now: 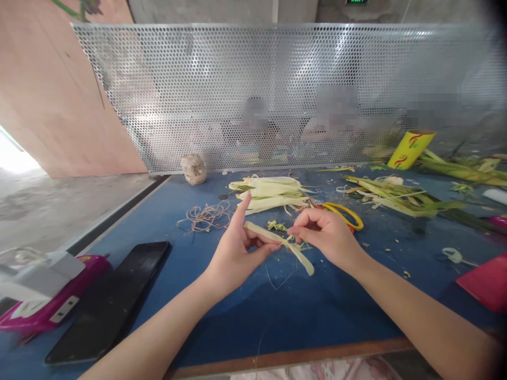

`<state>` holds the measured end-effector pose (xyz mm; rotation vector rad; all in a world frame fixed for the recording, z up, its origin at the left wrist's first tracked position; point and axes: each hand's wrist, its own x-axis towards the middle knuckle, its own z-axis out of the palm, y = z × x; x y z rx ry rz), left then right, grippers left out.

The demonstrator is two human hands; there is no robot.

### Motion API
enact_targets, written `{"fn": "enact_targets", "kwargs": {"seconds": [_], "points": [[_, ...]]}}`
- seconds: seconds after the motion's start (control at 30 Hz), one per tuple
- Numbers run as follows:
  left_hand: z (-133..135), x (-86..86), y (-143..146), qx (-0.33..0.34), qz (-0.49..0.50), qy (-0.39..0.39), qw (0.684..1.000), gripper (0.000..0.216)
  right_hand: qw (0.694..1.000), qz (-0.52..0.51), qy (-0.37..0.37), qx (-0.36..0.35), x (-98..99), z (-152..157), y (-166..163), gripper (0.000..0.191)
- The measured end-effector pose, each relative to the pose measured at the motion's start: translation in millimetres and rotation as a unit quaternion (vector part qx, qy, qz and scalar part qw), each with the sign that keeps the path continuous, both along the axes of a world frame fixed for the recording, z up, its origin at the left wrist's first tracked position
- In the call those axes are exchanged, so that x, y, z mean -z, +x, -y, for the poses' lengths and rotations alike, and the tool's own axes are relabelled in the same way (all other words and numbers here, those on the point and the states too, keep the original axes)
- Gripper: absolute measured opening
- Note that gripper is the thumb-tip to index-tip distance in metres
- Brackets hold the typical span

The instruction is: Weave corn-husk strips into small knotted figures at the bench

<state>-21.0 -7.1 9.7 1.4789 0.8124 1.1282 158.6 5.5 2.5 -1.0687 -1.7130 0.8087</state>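
My left hand (237, 248) pinches a pale yellow-green leaf strip (277, 241) between thumb and fingers, its index finger pointing up. My right hand (322, 232) pinches the same strip near its middle, fingers curled. The strip's free end hangs down to the right over the blue table (317, 311). Behind the hands lie a pile of cut leaf strips (271, 191) and yellow-handled scissors (343, 212).
A tangle of thin twine (206, 216) and a twine ball (194, 169) lie at the back left. A black phone (114, 295) and a pink device (51, 301) rest at the left. More leaves (400, 196), a yellow tube (410, 149), a red object (485, 279) sit right. A perforated metal screen (277, 89) backs the table.
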Motion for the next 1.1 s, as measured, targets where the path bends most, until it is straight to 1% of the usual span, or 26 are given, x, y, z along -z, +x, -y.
{"fn": "enact_targets", "kwargs": {"seconds": [0.43,0.6,0.83,0.93,1.03,1.1], "points": [[1,-3.9,-1,-0.007,-0.005,0.005,1.000,0.095,1.000,-0.021,0.007,0.008,-0.4,-2,2,0.025],[2,-5.2,-2,-0.006,0.001,0.001,1.000,0.095,1.000,-0.020,0.015,0.013,-0.5,-1,2,0.027],[-1,-1.2,-1,-0.007,0.014,-0.003,1.000,0.096,0.999,-0.007,0.033,0.039,-0.9,-1,1,0.025],[-4,2.6,-2,-0.022,0.010,0.000,1.000,0.098,0.998,-0.002,0.051,0.022,1.4,-2,0,0.024],[-6,5.2,-3,-0.039,-0.012,0.003,0.999,0.093,0.998,0.019,0.057,-0.018,3.4,-1,-1,0.021],[-7,5.3,-4,-0.053,-0.034,-0.003,0.998,0.089,0.997,0.050,0.062,-0.022,4.6,-1,-1,0.020]]}}
